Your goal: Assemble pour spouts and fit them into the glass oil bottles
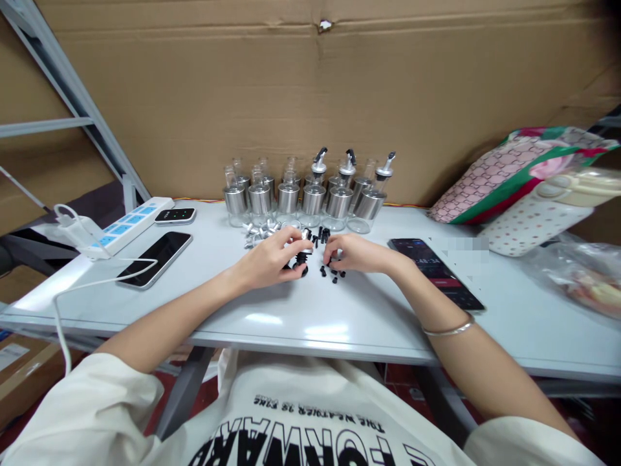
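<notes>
My left hand (276, 261) is closed on a bottle pourer (301, 256) with a black ribbed stopper and a silver part, held just above the tabletop. My right hand (350, 253) reaches down with its fingertips pinched together among small black plastic pieces (334, 272). What sits between those fingertips is too small and hidden to name. More black pieces (324, 234) lie just beyond, between the two hands. Silver pourer parts (261, 232) are heaped behind my left hand.
Glass bottles with steel sleeves (288, 198) stand in rows at the back, several bare-necked and three with pourers (346, 167). Phones (156, 259) (434, 272) lie on both sides. At left is a power strip (130, 225); at right, a dotted flask (538, 213) and plastic bag (582, 275).
</notes>
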A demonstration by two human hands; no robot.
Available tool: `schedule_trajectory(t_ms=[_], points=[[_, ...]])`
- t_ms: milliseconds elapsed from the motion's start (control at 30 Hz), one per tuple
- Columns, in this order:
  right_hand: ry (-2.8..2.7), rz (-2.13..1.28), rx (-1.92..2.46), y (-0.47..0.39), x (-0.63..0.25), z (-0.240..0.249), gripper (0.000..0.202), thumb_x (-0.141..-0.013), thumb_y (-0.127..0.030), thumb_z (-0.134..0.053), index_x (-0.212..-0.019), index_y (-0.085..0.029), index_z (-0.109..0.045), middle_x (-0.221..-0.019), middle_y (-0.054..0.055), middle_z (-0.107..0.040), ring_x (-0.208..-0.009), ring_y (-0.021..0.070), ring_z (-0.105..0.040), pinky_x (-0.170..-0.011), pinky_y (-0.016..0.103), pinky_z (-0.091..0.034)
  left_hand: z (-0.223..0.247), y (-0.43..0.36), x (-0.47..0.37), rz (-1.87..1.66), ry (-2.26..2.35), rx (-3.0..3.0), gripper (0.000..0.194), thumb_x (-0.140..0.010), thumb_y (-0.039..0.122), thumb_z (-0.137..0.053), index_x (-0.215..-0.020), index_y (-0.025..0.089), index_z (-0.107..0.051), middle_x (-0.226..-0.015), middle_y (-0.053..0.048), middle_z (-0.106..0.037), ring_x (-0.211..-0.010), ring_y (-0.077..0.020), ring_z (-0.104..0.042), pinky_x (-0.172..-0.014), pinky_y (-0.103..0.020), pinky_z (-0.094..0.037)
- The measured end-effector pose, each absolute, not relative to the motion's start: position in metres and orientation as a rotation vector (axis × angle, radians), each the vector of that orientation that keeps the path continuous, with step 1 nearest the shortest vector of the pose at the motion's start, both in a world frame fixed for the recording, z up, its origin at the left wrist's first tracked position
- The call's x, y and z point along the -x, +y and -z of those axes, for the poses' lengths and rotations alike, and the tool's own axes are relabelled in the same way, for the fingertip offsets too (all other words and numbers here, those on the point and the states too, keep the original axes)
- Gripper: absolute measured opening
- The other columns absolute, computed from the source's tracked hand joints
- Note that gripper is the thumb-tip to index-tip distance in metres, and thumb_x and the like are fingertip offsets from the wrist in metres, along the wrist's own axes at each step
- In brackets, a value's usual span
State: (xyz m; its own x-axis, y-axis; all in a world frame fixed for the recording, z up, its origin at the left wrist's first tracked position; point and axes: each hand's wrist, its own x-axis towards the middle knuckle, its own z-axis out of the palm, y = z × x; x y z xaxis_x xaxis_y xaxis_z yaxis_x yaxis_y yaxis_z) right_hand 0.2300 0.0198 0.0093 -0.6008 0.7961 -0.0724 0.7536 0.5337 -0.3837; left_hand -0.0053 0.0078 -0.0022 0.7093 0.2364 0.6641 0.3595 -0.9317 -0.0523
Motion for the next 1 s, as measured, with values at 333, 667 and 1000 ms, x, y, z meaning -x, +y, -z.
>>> schedule_trajectory(t_ms=[333,667,1000], points=[[-2.592,-0.510,1.359,0.015,-0.228,-0.017,0.013,-0.071,-0.011,-0.065,-0.079,-0.017,-0.073,-0.100,0.008,-0.059,-0.088,0.0202,-0.059,-0.086,0.028,-0.043,0.001,0.007,0.005,1.042,-0.463,2.712,0.023,-0.084,0.017,-0.052,-0.107,0.016,-0.051,-0.096,-0.007,-0.050,-0.080,-0.0144,-0.055,-0.072,-0.026,-0.053],[-2.620,-0.548,1.350,0.022,-0.234,-0.008,0.017,-0.070,-0.010,-0.065,-0.081,-0.017,-0.075,-0.084,0.005,-0.064,-0.077,0.0170,-0.057,-0.072,0.024,-0.044,0.002,0.008,0.005,1.023,-0.470,2.701,0.024,-0.085,0.018,-0.052,-0.108,0.017,-0.052,-0.096,-0.007,-0.051,-0.084,-0.0153,-0.057,-0.074,-0.026,-0.052],[-2.553,-0.707,1.385,0.024,-0.236,-0.004,0.018,-0.069,-0.009,-0.063,-0.084,-0.014,-0.072,-0.073,0.001,-0.065,-0.066,0.0135,-0.056,-0.062,0.022,-0.042,0.001,0.005,0.005,1.026,-0.464,2.669,0.021,-0.086,0.018,-0.051,-0.107,0.017,-0.051,-0.097,-0.008,-0.051,-0.082,-0.0150,-0.058,-0.073,-0.026,-0.053]])
